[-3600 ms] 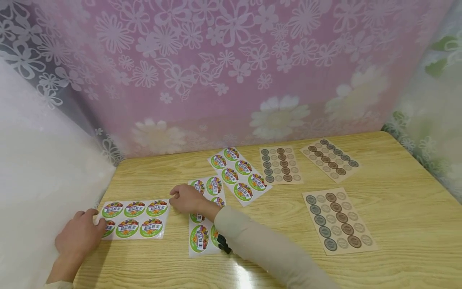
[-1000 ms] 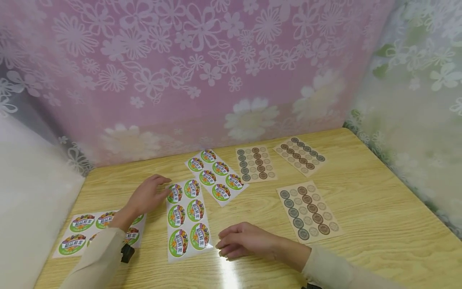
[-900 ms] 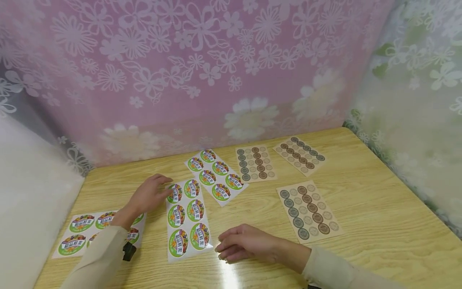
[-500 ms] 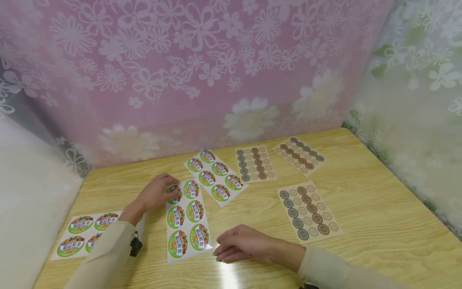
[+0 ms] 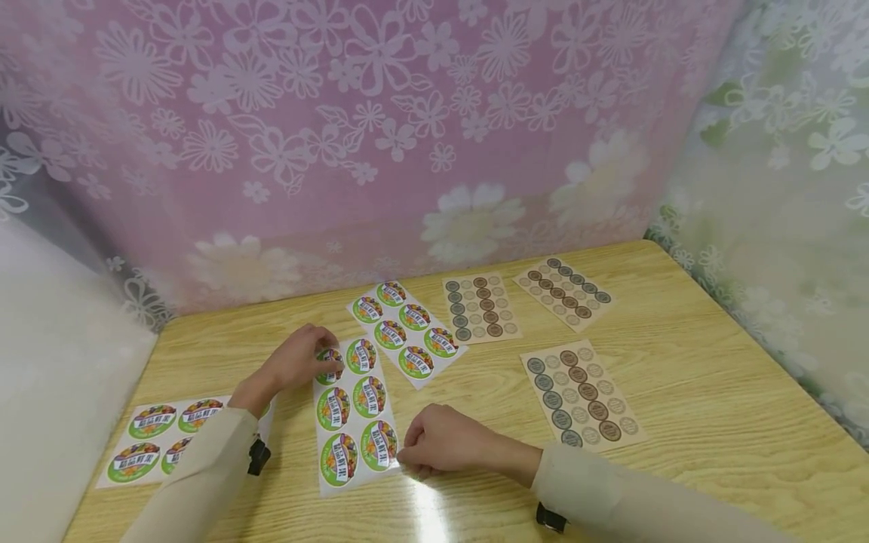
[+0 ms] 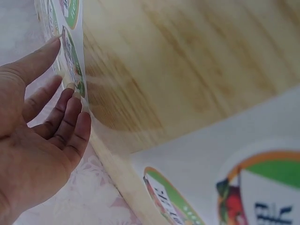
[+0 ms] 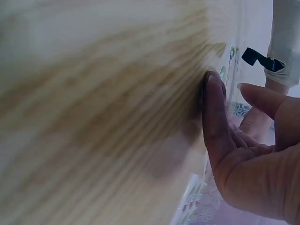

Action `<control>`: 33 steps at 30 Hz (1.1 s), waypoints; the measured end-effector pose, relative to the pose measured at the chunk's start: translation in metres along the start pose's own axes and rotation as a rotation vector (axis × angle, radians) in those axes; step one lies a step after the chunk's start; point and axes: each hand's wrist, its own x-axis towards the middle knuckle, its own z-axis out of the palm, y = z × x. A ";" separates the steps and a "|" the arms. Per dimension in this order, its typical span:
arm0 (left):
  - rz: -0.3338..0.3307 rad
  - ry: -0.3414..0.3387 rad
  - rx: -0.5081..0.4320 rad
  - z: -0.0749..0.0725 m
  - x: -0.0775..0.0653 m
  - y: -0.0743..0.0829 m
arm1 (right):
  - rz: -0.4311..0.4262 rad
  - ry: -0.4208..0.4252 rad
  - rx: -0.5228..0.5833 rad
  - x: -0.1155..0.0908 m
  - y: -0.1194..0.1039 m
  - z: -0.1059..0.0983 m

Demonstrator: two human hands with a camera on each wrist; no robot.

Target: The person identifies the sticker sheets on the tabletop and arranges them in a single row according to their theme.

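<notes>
A white sheet of round green fruit stickers lies flat near the table's left middle. My left hand rests at its far left corner, thumb over the top sticker. In the left wrist view the left hand has softly bent fingers spread from the thumb, their tips at the sheet's edge. At the near right corner is my right hand, its thumb touching the sheet. The right wrist view shows the right hand with fingertips down on the table and a gap to the thumb.
Another fruit sticker sheet lies under the left forearm, and one sits slanted behind the middle sheet. Brown sheets with round seal stickers lie at the back, back right and right of the wooden table. A pink floral cloth hangs behind.
Both hands came from the left sheet to the middle one. Lately the left hand moved onto its far corner, the right hand drew in to its near corner, and the sheet's near end shifted slightly right.
</notes>
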 end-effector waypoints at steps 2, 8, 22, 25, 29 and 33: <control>-0.025 -0.012 -0.019 -0.001 0.001 0.000 | -0.007 0.031 -0.157 0.002 -0.005 0.000; -0.038 -0.028 -0.078 -0.001 0.003 -0.002 | 0.031 0.078 -0.433 0.007 -0.014 0.004; -0.053 0.016 -0.001 0.001 0.002 -0.002 | 0.024 0.179 -0.852 0.010 -0.025 0.029; -0.067 0.010 0.012 0.000 0.002 0.000 | 0.023 0.181 -0.856 0.012 -0.022 0.029; -0.082 -0.010 0.012 0.000 0.003 0.001 | 0.025 0.178 -0.844 0.013 -0.018 0.025; -0.100 -0.045 -0.028 -0.001 0.004 0.002 | 0.029 0.181 -0.810 0.014 -0.015 0.021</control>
